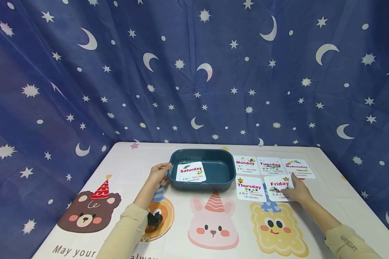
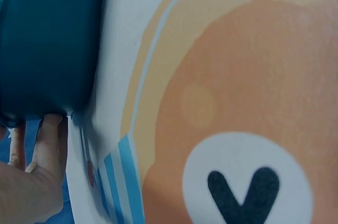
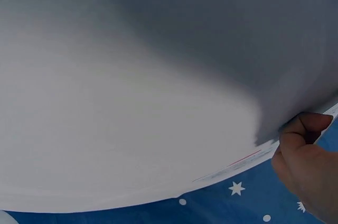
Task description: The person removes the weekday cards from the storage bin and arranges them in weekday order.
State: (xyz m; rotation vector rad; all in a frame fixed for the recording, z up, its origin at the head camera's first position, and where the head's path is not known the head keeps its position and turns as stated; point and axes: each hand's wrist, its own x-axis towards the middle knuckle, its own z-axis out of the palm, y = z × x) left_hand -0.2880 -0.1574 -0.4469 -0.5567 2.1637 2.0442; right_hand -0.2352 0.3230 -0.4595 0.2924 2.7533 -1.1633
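Friday card: a white square card with rounded corners and magenta lettering lies in the near row at the right, under the fingers of the right hand and well apart from the left.
Right hand: the bare right hand pinches the card's right side, thumb across its face, fingers bent and nearly closed.
Thursday card: a matching white card printed with stars lies just left of Friday.
Far row: the white Monday card, Tuesday card and Wednesday card run left to right behind those two.
Blue tub: a dark teal-blue, glossy rectangular tub with rounded corners stands left of the cards.
Saturday card: another white lettered card rests inside the tub's left half.
Left hand: the bare left hand grips the tub's left end, partly closed around it.
Tabletop: the white, cartoon-printed tabletop carries everything.
Backdrop: a navy curtain with white moons and stars hangs behind.
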